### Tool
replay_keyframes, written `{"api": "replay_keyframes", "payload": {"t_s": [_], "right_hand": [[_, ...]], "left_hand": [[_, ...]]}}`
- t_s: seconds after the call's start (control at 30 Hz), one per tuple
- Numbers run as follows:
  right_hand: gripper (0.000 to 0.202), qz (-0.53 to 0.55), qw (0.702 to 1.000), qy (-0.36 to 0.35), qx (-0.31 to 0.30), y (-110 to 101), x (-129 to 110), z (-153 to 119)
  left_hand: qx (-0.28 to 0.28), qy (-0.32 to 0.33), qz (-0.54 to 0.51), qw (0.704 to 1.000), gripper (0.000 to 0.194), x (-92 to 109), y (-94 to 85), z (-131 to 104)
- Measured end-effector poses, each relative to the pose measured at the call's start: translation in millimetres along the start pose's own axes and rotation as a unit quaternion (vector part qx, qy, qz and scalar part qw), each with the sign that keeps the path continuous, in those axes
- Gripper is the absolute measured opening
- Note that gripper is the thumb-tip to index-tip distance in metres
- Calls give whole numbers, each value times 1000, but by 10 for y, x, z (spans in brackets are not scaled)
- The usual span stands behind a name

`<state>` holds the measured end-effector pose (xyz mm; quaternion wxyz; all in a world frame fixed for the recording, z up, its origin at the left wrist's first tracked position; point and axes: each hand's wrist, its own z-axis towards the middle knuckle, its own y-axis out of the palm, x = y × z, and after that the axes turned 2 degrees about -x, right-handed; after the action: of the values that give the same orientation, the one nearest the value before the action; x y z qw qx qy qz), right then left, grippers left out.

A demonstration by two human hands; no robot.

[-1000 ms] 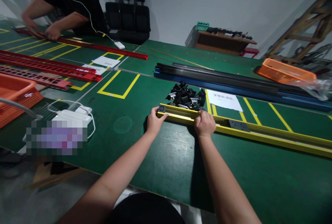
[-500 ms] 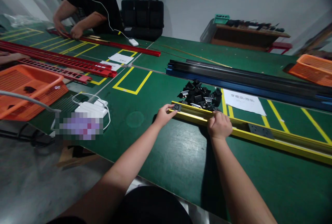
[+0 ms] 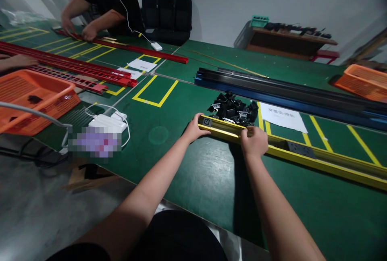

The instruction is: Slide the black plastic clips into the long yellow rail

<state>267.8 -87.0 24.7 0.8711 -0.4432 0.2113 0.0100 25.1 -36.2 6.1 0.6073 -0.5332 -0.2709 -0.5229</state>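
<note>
A long yellow metal rail (image 3: 290, 163) lies on the green table, its open channel facing up. My left hand (image 3: 195, 129) is closed around its left end, thumb along the near side and fingertips at the end. A small black socket module (image 3: 207, 121) sits in the channel right beside those fingers. Farther right, my right hand (image 3: 254, 142) is closed over the rail, gripping it with bent fingers; the fingertips are partly hidden. A longer black module (image 3: 301, 149) lies in the channel to the right of that hand. Just behind the rail is a heap of black modules (image 3: 231, 108).
Dark rails (image 3: 272, 88) lie behind the heap, near a paper sheet (image 3: 282, 117). Left are a white power strip (image 3: 109, 123), an orange basket (image 3: 39, 108) and red rails (image 3: 90, 67). A co-worker's hands (image 3: 89, 32) work at a far red rail. Another hand (image 3: 22, 61) shows far left.
My left hand has shifted from pinching at the small socket module to wrapping the rail's end. My right hand has moved slightly left, its grip changed a little. The view has shifted slightly.
</note>
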Motion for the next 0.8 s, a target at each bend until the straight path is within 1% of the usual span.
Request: {"api": "replay_keyframes", "payload": {"t_s": [0.07,0.13,0.2,0.23,0.3,0.37,0.47,0.53,0.6,0.73,0.8], "right_hand": [[25,38,999,2,-12,-15,-208,5],[25,96,994,-42,-43,2,-472,-4],[25,149,981,-92,-83,49,-759,-23],[24,169,975,-106,-102,80,-897,-32],[25,188,967,-112,-131,149,-1132,-42],[28,179,969,-83,-151,215,-1294,-32],[37,148,976,-5,-157,292,-1404,12],[42,134,979,30,-153,322,-1428,37],[42,129,980,34,-147,337,-1442,42],[33,136,983,-6,-124,348,-1460,22],[30,136,984,-12,-117,346,-1449,20]], "left_hand": [[5,-3,-26,1000,85,2,3,7],[12,-10,-50,999,84,0,9,13],[16,-22,-67,997,82,-10,17,18],[17,-28,-72,997,80,-19,20,21],[17,-30,-72,997,76,-45,25,27],[16,-21,-65,998,73,-76,31,33],[13,-11,-65,998,73,-118,42,42],[11,-14,-74,997,76,-139,49,50],[7,-17,-82,996,76,-156,52,67],[12,-33,-99,994,66,-180,47,116],[11,-38,-107,993,65,-180,43,135]]}}
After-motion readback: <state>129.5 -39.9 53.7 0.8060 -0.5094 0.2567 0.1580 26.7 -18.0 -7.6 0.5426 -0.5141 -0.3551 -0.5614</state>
